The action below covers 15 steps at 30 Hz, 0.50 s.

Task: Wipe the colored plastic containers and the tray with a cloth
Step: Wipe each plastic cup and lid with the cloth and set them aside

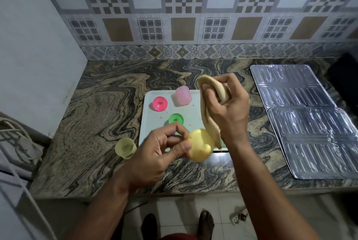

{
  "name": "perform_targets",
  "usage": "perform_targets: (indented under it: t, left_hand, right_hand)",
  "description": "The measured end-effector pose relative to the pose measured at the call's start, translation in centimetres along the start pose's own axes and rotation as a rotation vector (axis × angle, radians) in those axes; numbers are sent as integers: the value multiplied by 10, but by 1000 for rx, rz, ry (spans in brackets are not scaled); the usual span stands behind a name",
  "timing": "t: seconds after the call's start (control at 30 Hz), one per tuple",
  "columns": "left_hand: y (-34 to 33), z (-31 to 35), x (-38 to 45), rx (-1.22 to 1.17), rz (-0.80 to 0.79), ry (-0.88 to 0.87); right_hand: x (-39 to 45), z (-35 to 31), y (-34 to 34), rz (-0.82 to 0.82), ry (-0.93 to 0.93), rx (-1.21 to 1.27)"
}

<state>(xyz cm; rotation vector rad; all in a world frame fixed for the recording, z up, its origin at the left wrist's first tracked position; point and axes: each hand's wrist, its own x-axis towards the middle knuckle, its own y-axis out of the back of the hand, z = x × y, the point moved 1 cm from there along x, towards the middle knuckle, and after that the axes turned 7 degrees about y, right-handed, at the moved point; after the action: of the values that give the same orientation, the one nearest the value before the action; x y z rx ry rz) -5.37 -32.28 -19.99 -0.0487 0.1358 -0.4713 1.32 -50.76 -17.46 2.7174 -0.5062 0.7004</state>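
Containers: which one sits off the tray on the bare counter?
The pale yellow cup, left of the tray. The bright pink piece, light pink cup and green piece are on the tray; the left hand holds another yellow piece.

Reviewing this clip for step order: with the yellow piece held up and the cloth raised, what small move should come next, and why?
Probably bring the cloth down onto the yellow piece and rub it. The left hand holds that piece above the tray, while the right hand grips the bunched cloth above it, its hanging end about reaching the piece.
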Motion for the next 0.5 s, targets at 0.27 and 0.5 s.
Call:
perform_targets:
  t: [0.27, 0.5]
  left_hand:
    - [9, -11, 2, -653, 183, 104]
    - [15, -7, 7, -730, 208, 120]
  right_hand:
    - [20, -7, 37, -96, -21, 204]
    - [-17, -19, 32, -268, 29, 211]
